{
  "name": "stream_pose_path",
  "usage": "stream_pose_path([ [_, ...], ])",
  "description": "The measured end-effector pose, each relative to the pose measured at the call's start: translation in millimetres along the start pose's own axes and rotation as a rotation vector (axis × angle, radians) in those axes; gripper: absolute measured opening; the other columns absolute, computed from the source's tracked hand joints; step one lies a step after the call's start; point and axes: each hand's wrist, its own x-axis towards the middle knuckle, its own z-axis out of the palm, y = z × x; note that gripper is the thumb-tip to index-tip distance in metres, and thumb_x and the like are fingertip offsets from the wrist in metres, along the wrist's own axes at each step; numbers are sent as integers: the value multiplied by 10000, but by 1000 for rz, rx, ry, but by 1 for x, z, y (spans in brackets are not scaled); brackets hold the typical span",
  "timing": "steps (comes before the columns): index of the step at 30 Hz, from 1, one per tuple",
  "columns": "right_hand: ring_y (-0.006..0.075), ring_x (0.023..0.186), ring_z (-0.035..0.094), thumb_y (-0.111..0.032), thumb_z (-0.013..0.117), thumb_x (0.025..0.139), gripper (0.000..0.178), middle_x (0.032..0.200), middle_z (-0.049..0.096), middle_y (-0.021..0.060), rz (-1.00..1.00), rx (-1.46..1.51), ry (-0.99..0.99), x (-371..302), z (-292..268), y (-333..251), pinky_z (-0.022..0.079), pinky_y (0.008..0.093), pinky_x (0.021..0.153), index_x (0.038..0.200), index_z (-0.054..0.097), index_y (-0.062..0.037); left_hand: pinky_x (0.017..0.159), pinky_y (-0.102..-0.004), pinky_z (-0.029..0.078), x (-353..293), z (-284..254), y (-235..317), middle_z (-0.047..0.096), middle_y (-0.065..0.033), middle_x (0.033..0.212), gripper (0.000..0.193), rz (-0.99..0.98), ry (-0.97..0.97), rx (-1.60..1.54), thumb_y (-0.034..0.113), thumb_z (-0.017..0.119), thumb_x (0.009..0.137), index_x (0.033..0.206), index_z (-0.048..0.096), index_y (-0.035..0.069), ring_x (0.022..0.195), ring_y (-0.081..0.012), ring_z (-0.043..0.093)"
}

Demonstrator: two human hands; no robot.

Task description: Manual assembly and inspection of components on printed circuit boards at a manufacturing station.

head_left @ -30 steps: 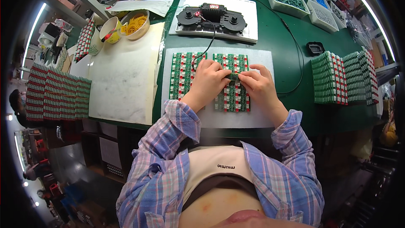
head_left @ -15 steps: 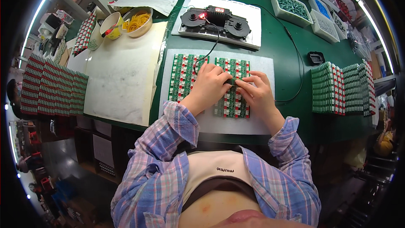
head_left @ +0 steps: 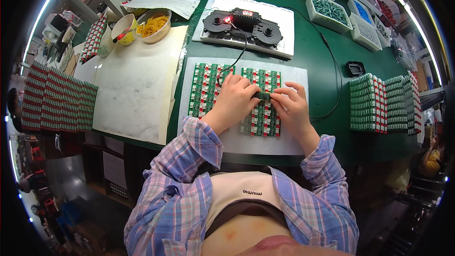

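Above two panels of small green circuit boards, my hands meet fingertip to fingertip. My left hand (head_left: pixel 235 97) is closed on a black plug (head_left: pixel 257 95), whose body is mostly hidden by the fingers; a black cable (head_left: pixel 231 68) runs up from behind that hand. Thumb and forefinger of my right hand (head_left: pixel 292 107) pinch the right end of a small green circuit board (head_left: pixel 266 96), which touches the plug. The left board panel (head_left: pixel 201 90) and right board panel (head_left: pixel 265 123), with white and red parts in rows, lie on a pale foam sheet (head_left: pixel 227 140).
A black device with two round knobs (head_left: pixel 244 25) and a lit red light rests on white foam behind the panels. Stacked boards stand left (head_left: pixel 57 97) and right (head_left: pixel 379 102). White bins (head_left: pixel 327 9) of small parts and a bowl of yellow rubber bands (head_left: pixel 155 26) sit farther back.
Both hands have shifted slightly toward me, still together. More of the small board now shows between the fingertips.
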Motion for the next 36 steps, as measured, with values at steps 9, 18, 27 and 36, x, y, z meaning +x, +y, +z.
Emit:
stream_pose_path([
  [9,317,1212,536,-39,764,815,179,1094,721,22,-5,2,-11,-1,0,0,485,406,1016,985,761,-93,1098,-439,385,0,0,0,629,-33,930,182,-8,-4,-13,155,766,822,994,732,106,973,-237,549],
  [18,300,1187,568,-54,772,796,195,1038,724,-9,-17,-13,12,1,1,-2,480,406,1013,980,757,-120,1056,-423,397,-1,1,-1,622,-36,933,162,-4,23,-42,152,763,825,977,745,102,981,-248,538],
  [27,292,1181,573,-47,765,798,204,1022,726,-11,-69,-126,-2,1,2,-4,486,391,991,987,756,-123,1041,-409,395,0,-1,2,610,-37,930,177,29,32,36,149,769,800,971,746,107,984,-252,526],
  [36,293,1185,550,-18,749,819,215,1069,739,1,87,154,-49,-3,2,6,471,381,1008,1021,758,-89,1013,-406,396,1,-4,8,606,-28,915,170,88,48,115,140,766,795,962,752,112,971,-243,524],
])
